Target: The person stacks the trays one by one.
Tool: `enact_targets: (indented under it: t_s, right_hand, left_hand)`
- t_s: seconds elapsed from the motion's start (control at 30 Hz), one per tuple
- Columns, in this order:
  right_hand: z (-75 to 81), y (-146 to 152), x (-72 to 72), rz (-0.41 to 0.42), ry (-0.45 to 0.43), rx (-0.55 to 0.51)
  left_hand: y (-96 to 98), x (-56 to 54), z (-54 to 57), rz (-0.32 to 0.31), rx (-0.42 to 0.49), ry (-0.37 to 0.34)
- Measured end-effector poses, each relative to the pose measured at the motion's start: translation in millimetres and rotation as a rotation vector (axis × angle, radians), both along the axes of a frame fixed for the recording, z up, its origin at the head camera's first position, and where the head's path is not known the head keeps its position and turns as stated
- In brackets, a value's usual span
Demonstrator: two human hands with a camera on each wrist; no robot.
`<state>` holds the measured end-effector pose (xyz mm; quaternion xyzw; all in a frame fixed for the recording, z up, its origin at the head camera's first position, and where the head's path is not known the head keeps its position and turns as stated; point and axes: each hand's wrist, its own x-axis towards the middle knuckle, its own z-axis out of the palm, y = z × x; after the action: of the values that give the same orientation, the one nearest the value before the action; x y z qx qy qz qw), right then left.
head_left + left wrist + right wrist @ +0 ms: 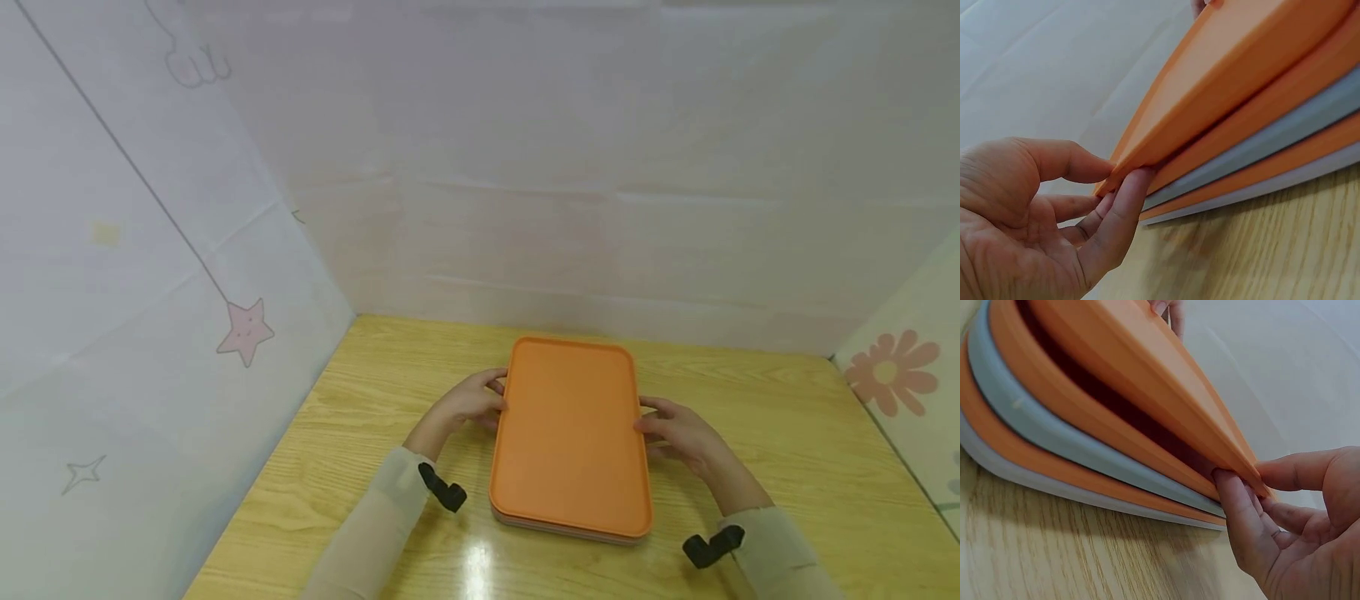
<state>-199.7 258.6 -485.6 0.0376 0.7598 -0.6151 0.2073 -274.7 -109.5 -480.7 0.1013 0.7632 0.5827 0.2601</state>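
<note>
A stack of rectangular trays stands on the wooden table, with an orange tray [573, 433] on top. Beneath it come another orange tray [1104, 434], a grey-blue tray [1054, 428], a third orange tray [1041, 450] and a pale grey tray [1016, 475] at the bottom. My left hand [474, 396] pinches the top tray's left edge between thumb and fingers. On the opposite edge my right hand [681, 435] pinches the same tray, its fingertips under the rim. In the right wrist view a dark gap shows between the top tray and the one below.
The wooden table [390, 375] reaches a pale back wall [525, 208]. A left wall panel [112, 333] with a pink star and a right panel [915, 333] with a flower flank it. Each wrist wears a black camera mount [444, 488].
</note>
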Motion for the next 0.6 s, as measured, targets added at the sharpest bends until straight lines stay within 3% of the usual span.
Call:
enact_targets:
  t_s: [0.27,0.6]
  right_hand:
    - [-6.1,4.4,-2.3,-0.012,-0.007,0.021]
    - [-8.5,9.2,-1.4,-0.007,0.016,0.031]
  left_hand:
    - [-3.5,-3.0,-6.2,-0.012,0.021,-0.045]
    - [-4.4,-4.5,-10.2,-0.023,0.013,-0.037]
